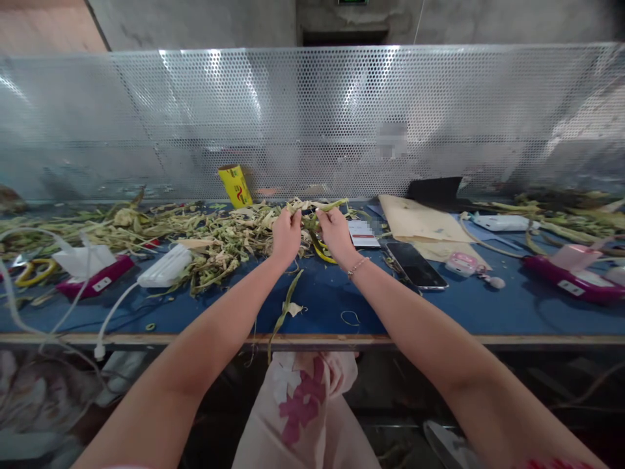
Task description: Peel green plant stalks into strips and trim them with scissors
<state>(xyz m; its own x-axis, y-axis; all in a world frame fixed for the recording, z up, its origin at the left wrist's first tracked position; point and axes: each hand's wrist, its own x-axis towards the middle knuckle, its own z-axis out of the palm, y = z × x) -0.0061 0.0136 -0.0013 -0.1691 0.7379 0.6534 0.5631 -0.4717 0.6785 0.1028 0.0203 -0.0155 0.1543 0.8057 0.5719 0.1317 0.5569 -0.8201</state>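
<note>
My left hand (287, 233) is closed in a pinch above the blue tabletop, at the edge of a heap of dried, curled plant leaves and stems (227, 241). What lies between its fingertips is too small to make out. Just to its right, my right hand (336, 234) pinches a greenish-yellow dried plant stem (336, 205), which sticks out above the fingers. Below and between the hands is a curved yellow loop (323, 253), partly covered by the right hand. A long dried stem (288, 306) with a pale leaf lies nearer me and hangs over the front edge.
A perforated metal screen (312, 117) rises behind the table, with a yellow box (235, 185) before it. To the right lie a phone (417, 265), brown paper (420, 218) and a pink case (461, 263). Power strips (102, 277), a white charger (166, 266) and cables are leftward.
</note>
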